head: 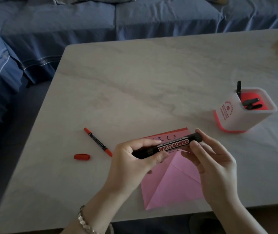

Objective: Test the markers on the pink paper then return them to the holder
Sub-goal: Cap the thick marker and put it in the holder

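The whiteboard marker [173, 146] was held level just above the pink paper [172, 183], one end in each hand. The left hand [131, 159] had its fingers [145, 141] and thumb curled round the left end. The right hand [214, 166] pinched the right end between thumb and fingertips. This two-handed hold would suit pulling a cap off or pressing one on, though I could not tell which. The paper lay on the tabletop [134, 81] directly under the hands, its far strip already carrying small written marks, so the test spot was close. A red pen [97, 141] lay to the left, with a loose red cap [82, 156] near it (seemingly not yet returned). The holder [227, 115] stood well to the right, with black markers [251, 103] leaning inside.
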The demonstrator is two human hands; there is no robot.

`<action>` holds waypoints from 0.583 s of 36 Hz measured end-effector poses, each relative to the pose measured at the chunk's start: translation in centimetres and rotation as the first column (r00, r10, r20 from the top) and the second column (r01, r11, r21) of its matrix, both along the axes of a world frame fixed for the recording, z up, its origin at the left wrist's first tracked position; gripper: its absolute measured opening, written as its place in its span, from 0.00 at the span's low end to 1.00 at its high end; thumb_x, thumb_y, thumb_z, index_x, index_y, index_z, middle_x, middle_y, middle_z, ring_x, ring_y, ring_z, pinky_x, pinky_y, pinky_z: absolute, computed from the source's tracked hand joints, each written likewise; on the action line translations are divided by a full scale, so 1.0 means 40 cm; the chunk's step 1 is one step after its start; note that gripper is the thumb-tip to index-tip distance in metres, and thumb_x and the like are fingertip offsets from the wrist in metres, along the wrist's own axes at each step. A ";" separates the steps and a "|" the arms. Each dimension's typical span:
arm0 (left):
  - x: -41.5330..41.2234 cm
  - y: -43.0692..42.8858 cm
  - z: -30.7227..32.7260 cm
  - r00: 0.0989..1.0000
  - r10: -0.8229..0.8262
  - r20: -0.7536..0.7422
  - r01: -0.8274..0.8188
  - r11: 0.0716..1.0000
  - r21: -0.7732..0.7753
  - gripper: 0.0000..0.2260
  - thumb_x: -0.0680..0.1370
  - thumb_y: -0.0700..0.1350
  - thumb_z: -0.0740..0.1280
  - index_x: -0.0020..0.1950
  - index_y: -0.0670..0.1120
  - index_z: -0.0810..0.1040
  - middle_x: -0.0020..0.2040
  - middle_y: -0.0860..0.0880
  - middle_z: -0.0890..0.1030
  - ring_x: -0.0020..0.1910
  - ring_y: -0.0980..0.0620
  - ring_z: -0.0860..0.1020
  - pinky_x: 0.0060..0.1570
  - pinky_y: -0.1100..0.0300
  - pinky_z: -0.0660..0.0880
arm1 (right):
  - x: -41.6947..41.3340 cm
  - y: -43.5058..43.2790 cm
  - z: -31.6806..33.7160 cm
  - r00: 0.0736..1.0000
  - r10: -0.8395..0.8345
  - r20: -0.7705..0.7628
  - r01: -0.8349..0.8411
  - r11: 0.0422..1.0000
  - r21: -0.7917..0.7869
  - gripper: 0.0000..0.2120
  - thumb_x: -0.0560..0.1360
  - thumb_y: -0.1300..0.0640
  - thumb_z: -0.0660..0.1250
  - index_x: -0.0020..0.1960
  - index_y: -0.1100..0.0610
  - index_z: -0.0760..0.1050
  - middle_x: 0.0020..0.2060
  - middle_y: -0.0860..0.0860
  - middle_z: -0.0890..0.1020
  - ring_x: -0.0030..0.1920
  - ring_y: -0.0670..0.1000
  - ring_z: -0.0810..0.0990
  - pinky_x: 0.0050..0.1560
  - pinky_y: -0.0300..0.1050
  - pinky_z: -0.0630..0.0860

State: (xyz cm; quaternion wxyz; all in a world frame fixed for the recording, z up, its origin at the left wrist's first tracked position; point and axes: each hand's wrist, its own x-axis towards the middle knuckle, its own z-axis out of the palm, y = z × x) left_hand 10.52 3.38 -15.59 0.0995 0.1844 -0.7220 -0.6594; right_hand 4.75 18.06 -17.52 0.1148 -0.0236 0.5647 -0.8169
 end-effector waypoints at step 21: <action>-0.048 0.011 -0.061 0.995 -0.070 0.077 0.078 0.992 -0.101 0.05 0.68 0.40 0.75 0.40 0.49 0.82 0.32 0.49 0.83 0.31 0.54 0.80 0.36 0.60 0.78 | -0.035 0.019 -0.027 0.986 0.033 0.162 -0.054 0.991 0.122 0.21 0.63 0.54 0.74 0.51 0.60 0.74 0.37 0.55 0.85 0.37 0.52 0.84 0.35 0.38 0.80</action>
